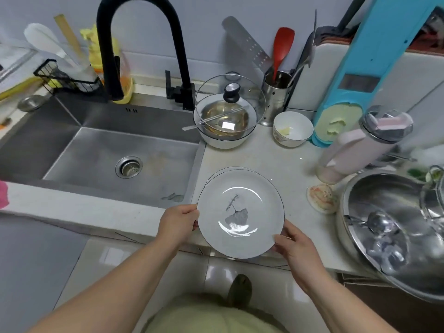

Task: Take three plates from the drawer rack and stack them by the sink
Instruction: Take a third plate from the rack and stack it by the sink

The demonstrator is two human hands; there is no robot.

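A home kitchen is showing here. A steel sink (101, 150) is sitting in a pale table (276, 162), with a black tap (141, 44) arching over its back edge. Right of the sink a glass lid (230, 102) is resting on stacked bowls, a utensil holder (276, 97) is standing behind them, and a big steel pot (394, 224) is lying farther right. Left of the sink, brushes are leaning in a wire rack (64, 78).

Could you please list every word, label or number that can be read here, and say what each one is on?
Plate, held by the left hand and right hand: a line of cursive script beside a leaf drawing, too small and blurred to read.
Metal bowl under the glass lid: a white sticker, no text legible.
Blue rack: a dark panel, nothing readable.
No other text can be made out.
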